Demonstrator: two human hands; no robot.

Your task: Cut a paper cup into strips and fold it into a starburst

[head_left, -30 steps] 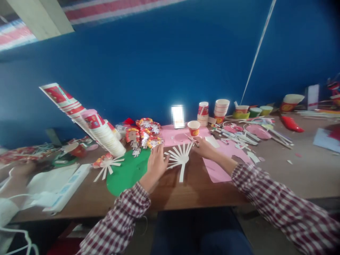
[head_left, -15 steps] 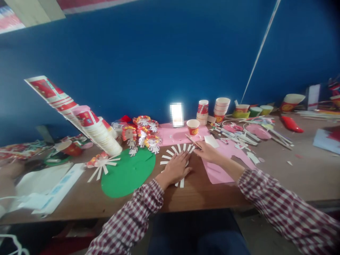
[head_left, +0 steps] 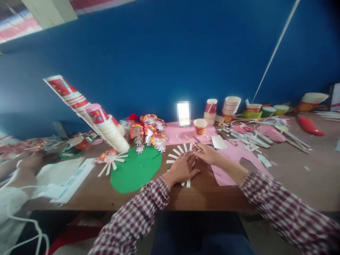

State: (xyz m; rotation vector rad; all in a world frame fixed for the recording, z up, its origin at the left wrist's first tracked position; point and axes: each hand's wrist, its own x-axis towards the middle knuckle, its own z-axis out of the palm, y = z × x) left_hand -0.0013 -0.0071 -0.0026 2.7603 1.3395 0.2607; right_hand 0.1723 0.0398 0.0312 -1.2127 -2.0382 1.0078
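A paper cup cut into strips, the white strips (head_left: 174, 156) fanned out flat like sun rays, lies on the brown table. My left hand (head_left: 183, 165) rests palm down over its middle, fingers stretched out. Close beside it, my right hand (head_left: 208, 154) is closed around a thin, light-coloured stick (head_left: 190, 141) that points up and to the left; its exact kind is unclear. The right fingertips come close to the left fingers over the strips. Just beyond stands a red and yellow paper cup (head_left: 200, 127) on pink paper (head_left: 172, 132).
To the left lie a green oval sheet (head_left: 136, 171), another fanned cup (head_left: 113, 159) and paper lion figures (head_left: 148, 131). A stack of cups (head_left: 106, 127) leans behind. Pink paper (head_left: 225, 173), markers (head_left: 243, 136) and scraps spread rightward. Another person's hand (head_left: 32, 161) is at far left.
The view has turned left, so everything sits further right. My right hand has come closer to my left hand, which stays flat on the strips.
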